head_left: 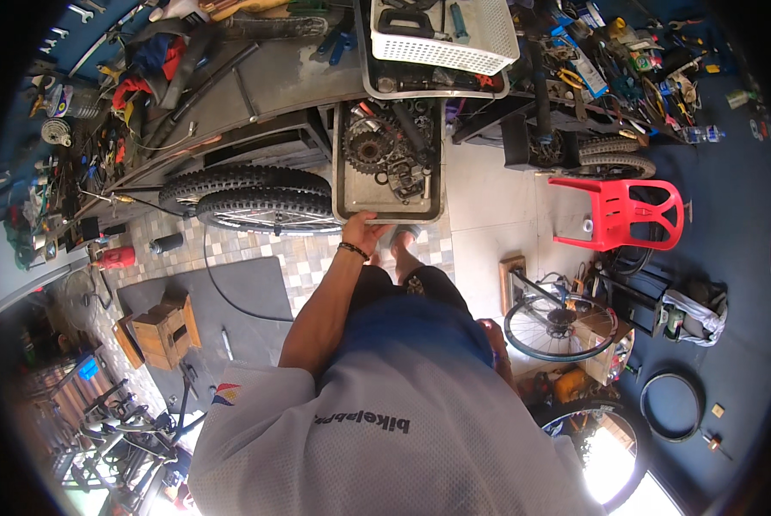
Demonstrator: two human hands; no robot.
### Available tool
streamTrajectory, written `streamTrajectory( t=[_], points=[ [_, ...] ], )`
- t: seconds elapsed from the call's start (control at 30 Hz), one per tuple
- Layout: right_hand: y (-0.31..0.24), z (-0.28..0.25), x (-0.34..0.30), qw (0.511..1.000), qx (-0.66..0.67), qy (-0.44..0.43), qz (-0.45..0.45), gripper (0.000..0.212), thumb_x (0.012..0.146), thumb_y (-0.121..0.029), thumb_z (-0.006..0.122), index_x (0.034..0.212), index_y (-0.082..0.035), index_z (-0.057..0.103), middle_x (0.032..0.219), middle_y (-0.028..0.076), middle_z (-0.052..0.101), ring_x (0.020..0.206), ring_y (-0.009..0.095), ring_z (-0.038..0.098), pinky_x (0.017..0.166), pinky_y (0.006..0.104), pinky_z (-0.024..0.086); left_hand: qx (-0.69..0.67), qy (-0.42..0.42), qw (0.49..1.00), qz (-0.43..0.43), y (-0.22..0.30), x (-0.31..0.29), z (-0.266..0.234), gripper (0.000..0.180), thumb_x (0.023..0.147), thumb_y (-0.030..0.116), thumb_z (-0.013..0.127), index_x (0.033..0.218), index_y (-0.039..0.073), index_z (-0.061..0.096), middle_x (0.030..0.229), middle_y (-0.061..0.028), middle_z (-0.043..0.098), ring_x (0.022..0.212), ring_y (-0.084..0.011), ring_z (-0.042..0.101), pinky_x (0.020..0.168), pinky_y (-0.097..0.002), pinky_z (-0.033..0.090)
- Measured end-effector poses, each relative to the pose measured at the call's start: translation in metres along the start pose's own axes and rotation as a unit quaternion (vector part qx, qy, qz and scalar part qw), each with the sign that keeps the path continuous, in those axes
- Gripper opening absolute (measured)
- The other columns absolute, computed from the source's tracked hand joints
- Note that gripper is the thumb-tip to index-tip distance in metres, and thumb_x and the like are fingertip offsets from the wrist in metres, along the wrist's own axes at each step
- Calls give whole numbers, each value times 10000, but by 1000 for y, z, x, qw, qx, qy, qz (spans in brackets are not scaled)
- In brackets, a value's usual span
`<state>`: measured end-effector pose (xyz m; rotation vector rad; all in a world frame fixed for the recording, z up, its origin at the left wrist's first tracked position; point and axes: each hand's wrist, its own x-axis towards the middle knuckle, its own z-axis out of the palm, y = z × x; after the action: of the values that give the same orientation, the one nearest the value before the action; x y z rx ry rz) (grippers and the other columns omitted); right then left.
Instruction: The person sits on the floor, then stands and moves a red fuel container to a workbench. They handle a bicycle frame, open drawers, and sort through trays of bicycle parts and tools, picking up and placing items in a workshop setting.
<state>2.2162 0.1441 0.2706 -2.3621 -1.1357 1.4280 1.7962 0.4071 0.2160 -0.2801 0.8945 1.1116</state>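
Observation:
My left hand (364, 232) is closed on the near rim of a shallow metal tray (348, 193), thumb over the edge. Inside the tray lie greasy bicycle parts: a cassette of toothed sprockets (368, 151), a derailleur-like metal part (405, 179) and a small silver cylindrical piece (427, 183). The tray juts out toward me from beneath the workbench. My right hand (492, 334) hangs beside my right hip, mostly hidden by the shirt, and its fingers do not show clearly.
Knobby tyres (265, 211) stand left of the tray. Above it, a white perforated basket (444, 53) sits in another tray on the workbench (286, 73). To the right are a red plastic chair (622, 211) and a bicycle wheel (561, 323). A wooden stool (163, 334) stands left behind.

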Motion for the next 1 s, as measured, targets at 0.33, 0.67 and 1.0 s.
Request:
streamTrajectory(
  t=[0.33, 0.67, 1.0],
  points=[
    [-39, -28, 24, 985, 161, -3, 55, 360, 1046, -363, 690, 1219, -48, 693, 965, 119, 781, 766, 178, 737, 662, 303, 567, -35, 3, 999, -20, -8, 17, -26, 392, 934, 6, 622, 1308, -73, 534, 1305, -257, 604, 1227, -479, 615, 1061, -607, 566],
    [-29, -19, 5, 996, 81, -23, 40, 392, 1019, -354, 710, 1231, -25, 700, 977, 141, 781, 777, 202, 742, 670, 321, 584, -16, 16, 1000, -8, -7, 26, -45, 413, 930, 16, 628, 1324, -70, 539, 1316, -239, 611, 1229, -465, 616, 1057, -609, 555],
    [-23, -19, 18, 977, 184, -6, 110, 347, 1027, -325, 710, 1214, -33, 698, 940, 120, 776, 750, 171, 733, 642, 300, 565, -11, 18, 1000, -12, -9, 20, -33, 410, 921, 6, 629, 1313, -75, 539, 1308, -245, 616, 1228, -486, 612, 1058, -622, 547]
  ],
)
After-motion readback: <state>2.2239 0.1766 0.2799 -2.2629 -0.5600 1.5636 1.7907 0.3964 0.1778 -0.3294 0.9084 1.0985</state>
